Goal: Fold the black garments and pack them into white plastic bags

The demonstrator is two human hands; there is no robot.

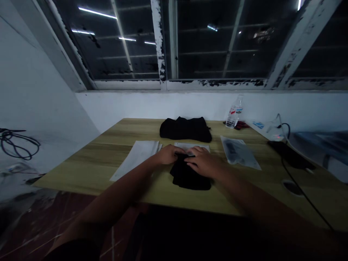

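Note:
A small folded black cloth item (191, 175) lies on the table in front of me; its exact kind does not show. My left hand (168, 154) is closed on its far left corner, fingertips at the edge. My right hand (202, 161) grips the far right part, thumb on the cloth and fingers bent over the far edge. Just beyond, partly under my fingers, is a clear-and-white plastic bag (187, 145). A stack of flat white bags (136, 159) lies to the left of my left hand. On the right rests a filled clear plastic bag (239, 151).
A larger black cloth pile (185, 129) sits at the back of the wooden table (89, 163). A water bottle (234, 114) stands near the wall. To the right are a black device (290, 154), a cable and a cable hole (292, 187). Windows rise behind.

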